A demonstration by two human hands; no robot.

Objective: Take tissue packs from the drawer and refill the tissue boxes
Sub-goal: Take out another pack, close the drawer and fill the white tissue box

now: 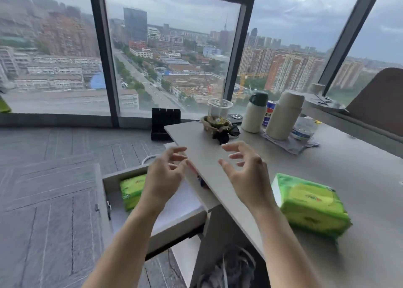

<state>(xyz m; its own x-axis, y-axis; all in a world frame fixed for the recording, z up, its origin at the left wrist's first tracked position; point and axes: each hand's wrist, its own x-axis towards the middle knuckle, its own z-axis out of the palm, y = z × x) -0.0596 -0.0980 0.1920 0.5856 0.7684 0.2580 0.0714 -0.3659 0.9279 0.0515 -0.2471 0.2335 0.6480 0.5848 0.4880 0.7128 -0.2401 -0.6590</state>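
A green tissue pack lies flat on the grey desk, to the right of my right hand. The drawer under the desk's left end stands pulled out, and a second green tissue pack lies inside it at its far left. My left hand hovers over the drawer with its fingers spread and nothing in it. My right hand hovers over the desk edge, fingers apart, also holding nothing. No tissue box is recognisable in view.
At the back of the desk stand a plastic cup, sunglasses, two cream flasks, a cola can and a water bottle. A black box sits on the floor by the window. A brown chair stands at the right.
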